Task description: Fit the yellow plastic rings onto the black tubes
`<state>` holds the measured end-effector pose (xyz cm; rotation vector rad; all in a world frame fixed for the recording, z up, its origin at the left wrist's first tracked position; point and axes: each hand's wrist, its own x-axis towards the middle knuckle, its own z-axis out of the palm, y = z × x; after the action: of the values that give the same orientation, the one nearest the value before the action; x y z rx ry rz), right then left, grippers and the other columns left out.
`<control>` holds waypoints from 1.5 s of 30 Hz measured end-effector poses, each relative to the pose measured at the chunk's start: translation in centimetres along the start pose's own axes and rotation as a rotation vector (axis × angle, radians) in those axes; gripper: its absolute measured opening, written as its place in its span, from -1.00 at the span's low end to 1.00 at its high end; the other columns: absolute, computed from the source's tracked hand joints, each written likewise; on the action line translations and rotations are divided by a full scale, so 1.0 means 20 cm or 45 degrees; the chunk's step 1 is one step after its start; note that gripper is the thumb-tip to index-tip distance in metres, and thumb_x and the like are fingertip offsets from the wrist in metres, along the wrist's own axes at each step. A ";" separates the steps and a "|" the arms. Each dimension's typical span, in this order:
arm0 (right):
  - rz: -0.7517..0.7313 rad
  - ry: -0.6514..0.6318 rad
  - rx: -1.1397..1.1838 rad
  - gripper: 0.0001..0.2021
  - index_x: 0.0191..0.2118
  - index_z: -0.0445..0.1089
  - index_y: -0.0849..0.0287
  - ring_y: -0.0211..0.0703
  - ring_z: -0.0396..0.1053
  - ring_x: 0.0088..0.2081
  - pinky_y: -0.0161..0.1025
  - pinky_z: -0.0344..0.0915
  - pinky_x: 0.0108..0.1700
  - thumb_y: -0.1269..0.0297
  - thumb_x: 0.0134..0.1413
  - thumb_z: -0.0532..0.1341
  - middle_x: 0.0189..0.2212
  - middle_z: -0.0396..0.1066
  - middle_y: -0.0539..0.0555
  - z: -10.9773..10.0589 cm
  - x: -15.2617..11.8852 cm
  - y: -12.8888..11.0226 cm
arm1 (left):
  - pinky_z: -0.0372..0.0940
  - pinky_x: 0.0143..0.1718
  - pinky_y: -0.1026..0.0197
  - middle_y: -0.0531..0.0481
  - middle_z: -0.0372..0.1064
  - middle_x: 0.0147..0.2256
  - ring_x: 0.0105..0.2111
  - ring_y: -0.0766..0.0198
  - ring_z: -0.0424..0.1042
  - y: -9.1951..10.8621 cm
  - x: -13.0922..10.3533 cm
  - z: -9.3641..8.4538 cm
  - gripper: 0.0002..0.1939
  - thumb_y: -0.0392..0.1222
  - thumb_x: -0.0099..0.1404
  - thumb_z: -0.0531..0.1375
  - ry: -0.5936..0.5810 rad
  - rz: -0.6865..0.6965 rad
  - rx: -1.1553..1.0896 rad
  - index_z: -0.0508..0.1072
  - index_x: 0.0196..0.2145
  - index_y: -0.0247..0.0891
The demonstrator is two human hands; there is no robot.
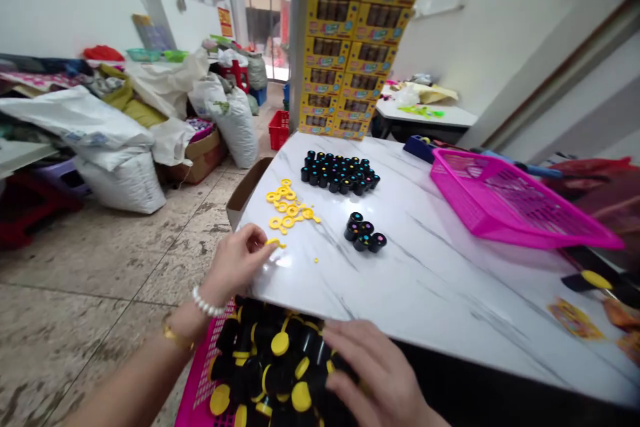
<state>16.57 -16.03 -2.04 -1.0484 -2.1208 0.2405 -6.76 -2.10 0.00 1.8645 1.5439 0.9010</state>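
My left hand (pixel 237 260), wearing a pearl bracelet, is closed in a pinch at the table's left edge. Between thumb and forefinger it has a yellow plastic ring (pixel 274 242). Just beyond lie several more yellow rings (pixel 289 208) in a loose cluster. My right hand (pixel 380 367) reaches over a pink basket (pixel 193 383) below the table edge, its fingers apart and touching small black bottles with yellow caps (pixel 280 344). No grip on a bottle shows. On the table stand a small group of black bottles (pixel 364 233) and a larger block of black bottles (pixel 340 172).
Yellow display boxes (pixel 333 53) are stacked at the white marbled table's (pixel 440 280) far end. An empty-looking pink basket (pixel 500 213) sits at the right, near a crumpled wrapper (pixel 575 320). A cardboard box (pixel 247 190) stands left of the table; white sacks (pixel 230 120) stand farther off.
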 end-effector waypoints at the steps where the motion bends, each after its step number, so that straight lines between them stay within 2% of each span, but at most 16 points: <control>1: 0.184 0.072 0.118 -0.53 0.13 0.25 0.12 0.00 0.43 -0.11 -0.12 0.42 -0.11 0.39 0.07 0.24 -0.03 0.41 0.22 -0.01 0.02 0.01 | 0.21 -0.46 0.29 0.06 0.33 -0.49 -0.50 0.34 0.30 0.06 -0.06 0.04 -0.74 0.00 0.16 0.22 -0.056 -0.031 -0.218 0.36 -0.40 -0.28; 4: 0.728 0.242 0.591 -0.64 0.08 0.23 0.11 -0.12 0.46 -0.23 -0.21 0.44 -0.26 0.27 0.17 0.18 -0.06 0.40 0.20 -0.03 0.11 0.04 | 0.15 -0.60 0.36 0.12 0.29 -0.57 -0.61 0.40 0.26 0.24 -0.19 0.20 -0.71 0.00 0.13 0.26 -0.427 -0.141 -0.682 0.31 -0.40 -0.27; 6: 0.918 0.306 0.818 -0.75 -0.07 0.31 0.16 -0.21 0.44 -0.41 -0.28 0.40 -0.39 0.19 0.17 0.18 -0.26 0.46 0.12 -0.04 0.16 0.08 | 0.07 -0.67 0.38 0.12 0.29 -0.60 -0.68 0.44 0.18 0.32 -0.19 0.29 -0.71 0.03 0.18 0.20 -0.626 -0.190 -0.792 0.32 -0.39 -0.28; 7: 0.970 0.346 0.859 -0.77 -0.15 0.34 0.18 -0.26 0.40 -0.49 -0.31 0.36 -0.43 0.16 0.15 0.20 -0.37 0.46 0.08 -0.05 0.17 0.11 | 0.08 -0.67 0.37 0.11 0.31 -0.58 -0.68 0.44 0.18 0.34 -0.16 0.33 -0.71 0.03 0.21 0.18 -0.637 -0.167 -0.786 0.33 -0.38 -0.28; 9: 1.044 0.429 0.838 -0.76 -0.22 0.38 0.20 -0.34 0.30 -0.58 -0.36 0.29 -0.49 0.13 0.10 0.24 -0.49 0.43 0.02 -0.07 0.17 0.18 | 0.18 -0.56 0.34 0.05 0.37 -0.49 -0.58 0.41 0.27 0.35 -0.06 0.38 -0.74 -0.01 0.22 0.17 -0.492 -0.025 -0.654 0.38 -0.34 -0.29; 12: 1.130 0.489 0.747 -0.73 -0.17 0.42 0.20 -0.34 0.29 -0.55 -0.37 0.27 -0.47 0.13 0.07 0.26 -0.50 0.41 0.00 -0.12 0.11 0.27 | 0.26 -0.34 0.27 0.02 0.41 -0.35 -0.42 0.34 0.35 0.33 0.13 0.44 -0.71 -0.09 0.10 0.29 -0.232 0.197 -0.292 0.42 -0.24 -0.27; 15: 1.164 0.494 0.742 -0.70 -0.09 0.41 0.17 -0.30 0.34 -0.49 -0.33 0.33 -0.34 0.13 0.09 0.24 -0.55 0.34 -0.05 -0.14 0.06 0.32 | 0.27 -0.29 0.22 0.00 0.39 -0.30 -0.37 0.29 0.34 0.33 0.29 0.52 -0.59 -0.15 0.01 0.35 -0.207 0.334 -0.029 0.42 -0.16 -0.27; 18: 1.148 0.549 0.835 -0.62 -0.03 0.35 0.13 -0.31 0.37 -0.48 -0.31 0.35 -0.34 0.13 0.04 0.28 -0.43 0.35 -0.04 -0.12 0.04 0.32 | 0.27 -0.27 0.22 0.00 0.38 -0.31 -0.34 0.27 0.34 0.34 0.37 0.60 -0.66 -0.21 0.00 0.34 -0.222 0.418 0.046 0.45 -0.22 -0.25; 20: 1.152 0.572 0.888 -0.61 -0.05 0.34 0.13 -0.31 0.38 -0.48 -0.31 0.35 -0.36 0.14 0.00 0.31 -0.37 0.37 -0.02 -0.11 0.04 0.31 | 0.27 -0.26 0.22 0.00 0.39 -0.31 -0.34 0.28 0.34 0.36 0.38 0.60 -0.74 -0.22 0.02 0.33 -0.222 0.405 0.051 0.46 -0.28 -0.25; 22: 1.165 0.560 0.902 -0.66 -0.12 0.35 0.16 -0.31 0.38 -0.48 -0.31 0.35 -0.35 0.14 -0.01 0.32 -0.39 0.41 0.00 -0.12 0.05 0.31 | 0.26 -0.28 0.22 0.01 0.40 -0.32 -0.37 0.29 0.35 0.37 0.35 0.55 -0.77 -0.22 0.03 0.31 -0.224 0.351 0.046 0.44 -0.30 -0.27; 26: 1.164 0.505 0.893 -0.73 -0.22 0.41 0.20 -0.32 0.35 -0.49 -0.34 0.33 -0.37 0.16 -0.03 0.33 -0.42 0.46 0.04 -0.15 0.07 0.30 | 0.25 -0.38 0.27 0.08 0.41 -0.38 -0.43 0.33 0.37 0.36 0.14 0.42 -0.76 -0.22 0.07 0.27 -0.321 0.275 -0.043 0.39 -0.26 -0.24; 29: 1.202 0.342 0.957 -0.69 -0.19 0.41 0.21 -0.36 0.28 -0.56 -0.40 0.24 -0.52 0.18 -0.07 0.35 -0.53 0.41 -0.03 -0.18 0.10 0.28 | 0.24 -0.44 0.30 0.10 0.41 -0.40 -0.51 0.37 0.33 0.31 -0.06 0.37 -0.67 -0.22 0.09 0.28 -0.416 0.225 -0.102 0.38 -0.15 -0.23; 32: 1.250 0.127 1.067 -0.66 -0.18 0.38 0.21 -0.40 0.17 -0.66 -0.44 0.08 -0.64 0.16 -0.08 0.35 -0.64 0.31 -0.11 -0.17 0.16 0.26 | 0.28 -0.32 0.28 0.05 0.45 -0.30 -0.41 0.34 0.37 0.27 -0.16 0.40 -0.62 -0.30 0.10 0.26 -0.398 0.291 -0.133 0.41 -0.08 -0.21; 35: 1.223 0.020 1.014 -0.73 -0.32 0.39 0.23 -0.40 0.20 -0.63 -0.44 0.10 -0.61 0.15 -0.08 0.35 -0.62 0.33 -0.08 -0.15 0.23 0.26 | 0.26 -0.20 0.28 0.01 0.43 -0.27 -0.26 0.30 0.38 0.24 -0.18 0.43 -0.72 -0.36 0.12 0.25 -0.384 0.395 -0.158 0.49 -0.17 -0.21; 39: 1.201 0.016 0.886 -0.75 -0.40 0.40 0.24 -0.35 0.31 -0.50 -0.42 0.21 -0.48 0.20 -0.14 0.39 -0.51 0.41 -0.02 -0.13 0.28 0.27 | 0.21 -0.32 0.30 0.03 0.34 -0.37 -0.35 0.31 0.33 0.23 -0.16 0.43 -0.80 -0.25 0.14 0.28 -0.384 0.403 -0.104 0.52 -0.23 -0.20; 45: 1.335 -0.079 0.934 -0.71 -0.42 0.26 0.18 -0.41 0.11 -0.72 -0.43 0.06 -0.67 0.12 -0.08 0.34 -0.72 0.26 -0.15 -0.12 0.28 0.27 | 0.14 -0.37 0.31 0.07 0.30 -0.48 -0.42 0.33 0.29 0.25 -0.17 0.39 -0.86 -0.18 0.18 0.25 -0.471 0.403 -0.111 0.51 -0.28 -0.22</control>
<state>19.36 -8.66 0.15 -1.5471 -1.1344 1.4185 1.97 -6.34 -1.49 2.1041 0.9936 0.6888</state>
